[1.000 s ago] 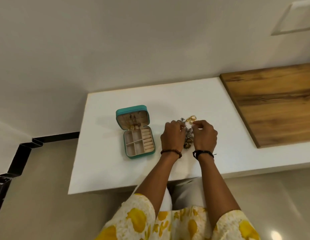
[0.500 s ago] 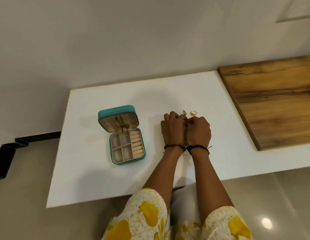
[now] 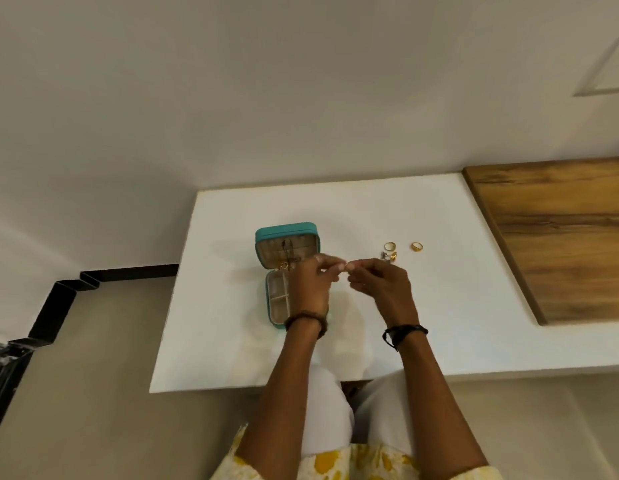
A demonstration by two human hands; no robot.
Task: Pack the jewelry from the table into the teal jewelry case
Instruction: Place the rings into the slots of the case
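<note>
We see both hands raised mid-frame, fingertips meeting — left hand (image 3: 310,284) and right hand (image 3: 380,284) seem to pinch something tiny between them; item too small to tell. Case (image 3: 287,252) open under left hand, ready to receive. Rings (image 3: 391,251) wait upper right of hands, on table (image 3: 457,306).
</note>
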